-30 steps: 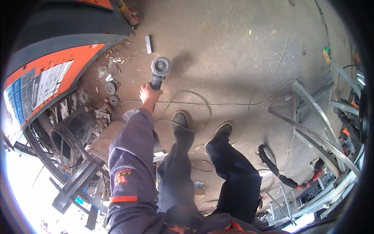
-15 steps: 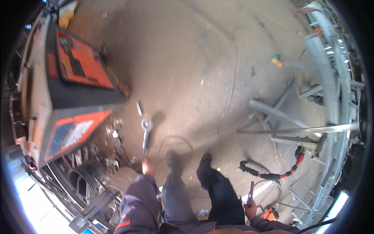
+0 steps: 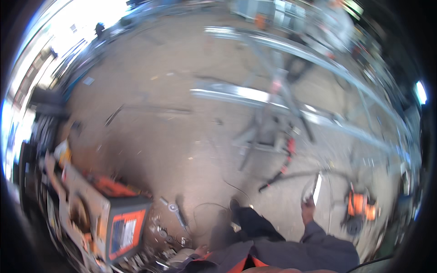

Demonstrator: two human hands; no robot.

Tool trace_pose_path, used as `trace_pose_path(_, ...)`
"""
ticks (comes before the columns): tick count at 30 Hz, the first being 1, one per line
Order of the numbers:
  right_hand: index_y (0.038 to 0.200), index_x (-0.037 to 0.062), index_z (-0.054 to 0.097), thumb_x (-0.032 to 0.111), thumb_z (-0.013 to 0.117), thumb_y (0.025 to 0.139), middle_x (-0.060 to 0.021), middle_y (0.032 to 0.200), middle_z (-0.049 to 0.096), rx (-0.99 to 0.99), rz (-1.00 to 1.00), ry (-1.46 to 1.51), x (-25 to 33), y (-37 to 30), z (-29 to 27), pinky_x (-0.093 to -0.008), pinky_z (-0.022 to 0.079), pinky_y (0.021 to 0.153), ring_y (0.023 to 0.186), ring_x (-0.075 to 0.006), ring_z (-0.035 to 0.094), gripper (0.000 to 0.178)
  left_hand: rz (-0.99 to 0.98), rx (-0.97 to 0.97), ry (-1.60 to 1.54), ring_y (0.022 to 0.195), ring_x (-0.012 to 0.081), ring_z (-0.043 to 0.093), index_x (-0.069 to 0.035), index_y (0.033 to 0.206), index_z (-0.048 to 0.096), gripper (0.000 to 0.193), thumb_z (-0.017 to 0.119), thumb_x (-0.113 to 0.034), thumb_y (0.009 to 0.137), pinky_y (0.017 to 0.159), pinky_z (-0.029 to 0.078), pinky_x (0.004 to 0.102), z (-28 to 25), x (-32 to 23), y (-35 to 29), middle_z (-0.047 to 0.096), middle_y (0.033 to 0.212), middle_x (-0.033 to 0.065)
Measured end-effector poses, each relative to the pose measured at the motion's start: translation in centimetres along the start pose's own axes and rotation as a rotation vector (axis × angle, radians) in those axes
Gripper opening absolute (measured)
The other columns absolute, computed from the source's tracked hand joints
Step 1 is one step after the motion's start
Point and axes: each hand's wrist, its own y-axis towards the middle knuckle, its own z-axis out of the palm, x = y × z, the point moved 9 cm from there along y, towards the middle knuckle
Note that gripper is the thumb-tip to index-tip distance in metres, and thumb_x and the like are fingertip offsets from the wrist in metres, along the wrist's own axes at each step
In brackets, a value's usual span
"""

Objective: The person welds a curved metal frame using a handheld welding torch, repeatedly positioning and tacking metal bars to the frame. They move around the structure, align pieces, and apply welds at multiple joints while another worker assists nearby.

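An angle grinder (image 3: 175, 211) is on the concrete floor (image 3: 168, 132), left of centre and low in the view, its round head pointing up and left and its slim body running down and right. A short metal bar (image 3: 164, 200) lies just beyond its head, and two round discs (image 3: 169, 239) lie among scraps nearer the wearer.

The person's left hand (image 3: 200, 250) is low in the view, below the grinder and apart from it. It is small and blurred, so whether its fingers are open or closed cannot be told.

The right hand (image 3: 308, 211) is well off to the right, in front of a dark sleeve (image 3: 332, 248). Its fingers curl around a slim hand tool (image 3: 313, 193), blurred against a bright white strip (image 3: 318, 187); the tool's kind is unclear.

A thin cable (image 3: 207, 204) curves across the floor between the grinder and the person's dark trousers (image 3: 261, 223). At lower left stands an orange and dark grey machine cabinet (image 3: 127, 232). A black and red wrapped cable (image 3: 284, 166) trails right of centre, and an orange device (image 3: 358, 204) sits farther right. Beyond, blurred silver steel beams (image 3: 252, 94) cross the view, with another person (image 3: 334, 27) in pale clothing behind them.
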Motion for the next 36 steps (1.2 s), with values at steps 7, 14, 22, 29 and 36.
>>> trace_pose_path(7,0.132,0.0026,0.063,0.023,0.077,0.093,-0.0136,0.118,0.072,-0.282,0.256,-0.092,7.4,-2.1,-14.4,-0.0391,0.053,0.09,0.108,-0.0244,0.068,0.046,-0.237,-0.058,-0.232,0.137,0.0349,0.053,-0.013,0.139,0.066,0.064,0.062,-0.061,0.096,0.107,0.051,0.0449,-9.3,-8.7,3.9,0.068,0.133,0.0194)
trace_pose_path(14,0.128,0.0012,0.059,0.019,0.074,0.095,-0.0045,0.096,0.064,-0.579,0.328,0.358,1.5,2.7,-30.8,-0.0295,0.048,0.066,0.077,-0.0129,0.06,0.04,-0.168,-0.058,-0.018,0.129,0.0351,0.059,-0.014,0.139,0.066,0.06,0.063,-0.057,0.097,0.104,0.053,0.0443,-8.2,-26.9,14.3,0.071,0.129,0.0192)
trace_pose_path(22,0.146,0.0027,0.047,0.011,0.07,0.1,-0.0019,0.092,0.058,-0.714,0.25,0.999,2.4,8.3,-54.3,-0.0296,0.048,0.066,0.076,-0.0122,0.057,0.052,-0.051,0.015,0.289,0.121,0.0353,0.067,-0.014,0.139,0.066,0.057,0.064,-0.053,0.098,0.101,0.055,0.0436,-0.3,-50.6,28.0,0.073,0.124,0.0191)
trace_pose_path(29,0.148,0.0034,0.047,0.015,0.067,0.104,-0.0075,0.107,0.064,-0.874,-0.142,0.933,6.6,11.7,-71.4,-0.0339,0.051,0.083,0.092,-0.0166,0.06,0.05,0.03,0.111,0.323,0.114,0.0325,0.072,-0.013,0.132,0.071,0.049,0.067,-0.048,0.098,0.099,0.055,0.0417,4.7,-69.1,37.0,0.075,0.12,0.0197)
trace_pose_path(36,0.137,0.0051,0.052,0.019,0.061,0.109,-0.0101,0.111,0.066,-0.812,-0.119,0.895,3.8,25.4,-76.9,-0.0351,0.051,0.079,0.09,-0.018,0.06,0.032,0.084,0.21,0.29,0.127,0.0329,0.065,-0.01,0.134,0.07,0.048,0.062,-0.043,0.1,0.109,0.05,0.04,12.0,-83.9,47.3,0.068,0.137,0.0206)
